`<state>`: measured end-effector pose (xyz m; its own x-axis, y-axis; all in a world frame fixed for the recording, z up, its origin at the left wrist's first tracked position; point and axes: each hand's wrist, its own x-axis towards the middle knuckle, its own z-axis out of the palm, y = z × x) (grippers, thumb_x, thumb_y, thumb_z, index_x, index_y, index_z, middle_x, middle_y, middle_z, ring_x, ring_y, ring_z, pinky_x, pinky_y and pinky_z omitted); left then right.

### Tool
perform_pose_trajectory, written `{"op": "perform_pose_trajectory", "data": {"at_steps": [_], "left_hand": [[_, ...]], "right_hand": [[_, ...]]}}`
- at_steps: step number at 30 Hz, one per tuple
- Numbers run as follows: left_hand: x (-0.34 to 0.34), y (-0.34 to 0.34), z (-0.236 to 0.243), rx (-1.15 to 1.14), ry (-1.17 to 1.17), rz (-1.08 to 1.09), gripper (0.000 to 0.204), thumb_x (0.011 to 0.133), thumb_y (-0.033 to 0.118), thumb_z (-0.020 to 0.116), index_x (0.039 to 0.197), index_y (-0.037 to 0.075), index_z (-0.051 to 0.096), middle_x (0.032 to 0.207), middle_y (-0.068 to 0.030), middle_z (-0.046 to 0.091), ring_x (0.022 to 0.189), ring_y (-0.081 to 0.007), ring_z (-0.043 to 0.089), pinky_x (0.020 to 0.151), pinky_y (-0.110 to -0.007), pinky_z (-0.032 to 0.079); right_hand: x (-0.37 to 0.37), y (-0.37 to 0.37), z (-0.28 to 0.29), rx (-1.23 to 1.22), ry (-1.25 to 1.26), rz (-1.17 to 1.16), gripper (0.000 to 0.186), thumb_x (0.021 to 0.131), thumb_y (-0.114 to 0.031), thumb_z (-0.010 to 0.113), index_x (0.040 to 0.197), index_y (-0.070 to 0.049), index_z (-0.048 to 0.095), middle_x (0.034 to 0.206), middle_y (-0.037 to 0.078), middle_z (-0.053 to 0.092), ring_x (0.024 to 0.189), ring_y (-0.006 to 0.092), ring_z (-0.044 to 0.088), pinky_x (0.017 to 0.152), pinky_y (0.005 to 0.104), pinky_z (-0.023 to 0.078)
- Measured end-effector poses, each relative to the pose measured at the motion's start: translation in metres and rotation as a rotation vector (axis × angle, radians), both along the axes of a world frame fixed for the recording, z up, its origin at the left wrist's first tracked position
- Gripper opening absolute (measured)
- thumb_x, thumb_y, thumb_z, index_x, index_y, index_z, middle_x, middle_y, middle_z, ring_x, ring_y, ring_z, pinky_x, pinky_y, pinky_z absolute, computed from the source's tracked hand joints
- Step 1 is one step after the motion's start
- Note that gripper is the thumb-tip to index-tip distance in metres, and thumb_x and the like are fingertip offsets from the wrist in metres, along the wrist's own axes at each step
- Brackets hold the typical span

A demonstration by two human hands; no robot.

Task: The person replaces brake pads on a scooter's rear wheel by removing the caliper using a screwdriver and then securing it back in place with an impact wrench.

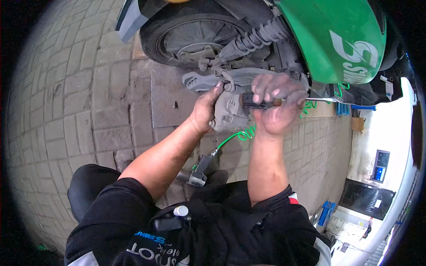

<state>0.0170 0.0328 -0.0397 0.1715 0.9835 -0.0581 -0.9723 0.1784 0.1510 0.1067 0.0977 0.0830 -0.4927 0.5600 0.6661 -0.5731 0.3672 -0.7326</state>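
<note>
My left hand (207, 107) grips the near-left side of a grey, dusty brake caliper (230, 111), its thumb up by a bolt and hose fitting. My right hand (279, 104), blurred and blackened on the fingers, is closed around a tool with a black ribbed or bristled end (256, 101). That end lies against the caliper's right side; a thin metal shaft (320, 100) sticks out to the right of the fist. Whether the black part is bristles or a handle is unclear. Behind the hands are the motorcycle's wheel (199, 37) and coil-spring shock absorber (255, 41).
An air tool (197, 174) lies on the brick paving (111, 133) near my knees, joined to a green coiled hose (230, 139). A small dark bolt (175, 104) sits on a flat brown sheet (164, 91). Green bodywork (328, 40) overhangs at upper right.
</note>
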Motion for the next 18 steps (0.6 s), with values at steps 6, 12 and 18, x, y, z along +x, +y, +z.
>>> {"op": "perform_pose_trajectory", "data": {"at_steps": [6,12,18], "left_hand": [[-0.002,0.014,-0.009,0.009,0.015,-0.002,0.047,0.095,0.041,0.046,0.118,0.001,0.054,0.110,-0.0135,0.062,0.096,-0.0226,0.062,0.085,-0.037,0.051],[-0.010,0.012,-0.004,0.038,0.145,0.038,0.058,0.092,0.049,0.043,0.124,0.001,0.048,0.116,-0.0158,0.059,0.104,-0.0267,0.059,0.092,-0.039,0.047],[0.001,0.019,-0.016,-0.071,0.250,0.080,0.046,0.097,0.037,0.043,0.120,0.000,0.055,0.109,-0.0099,0.064,0.098,-0.0207,0.061,0.088,-0.036,0.049]], "right_hand": [[0.027,0.002,0.050,-0.250,0.163,0.245,0.018,0.095,-0.025,0.046,0.086,-0.009,0.051,0.068,0.005,0.055,0.057,0.0164,0.053,0.048,0.0301,0.043],[0.003,0.011,-0.021,-0.086,0.132,0.103,0.024,0.095,-0.030,0.048,0.085,-0.009,0.055,0.071,0.004,0.054,0.064,0.0194,0.054,0.051,0.0347,0.043],[0.036,0.000,0.067,-0.109,0.189,0.075,0.027,0.093,-0.031,0.051,0.077,-0.009,0.055,0.068,0.004,0.054,0.059,0.0188,0.052,0.051,0.0327,0.042]]}}
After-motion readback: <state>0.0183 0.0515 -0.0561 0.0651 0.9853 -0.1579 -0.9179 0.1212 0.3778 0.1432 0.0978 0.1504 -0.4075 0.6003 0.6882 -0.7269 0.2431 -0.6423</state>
